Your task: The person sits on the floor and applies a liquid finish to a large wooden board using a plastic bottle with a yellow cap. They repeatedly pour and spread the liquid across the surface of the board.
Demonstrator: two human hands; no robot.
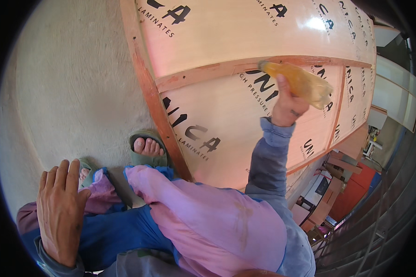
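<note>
In my right hand [289, 102] is a clear plastic bottle [305, 83] with a yellowish content. It lies nearly level in the grip, its narrow neck pointing left and slightly up. That neck end is over a reddish-brown wooden crossbar [208, 69] of a large panel frame; whether the two touch, I cannot tell. My left hand [60, 203] hangs at the lower left near my blue-clad leg, fingers stretched out and nothing in it. Under the bottle spreads a pale laminate sheet [235, 124] printed with dark lettering.
A long wooden side rail [152, 92] edges the panel beside my sandalled foot [148, 150]. Grey concrete floor [78, 83] lies to the left. At the right stand wooden pieces [328, 198], a red-orange board [353, 191] and a ribbed dark shutter [383, 221].
</note>
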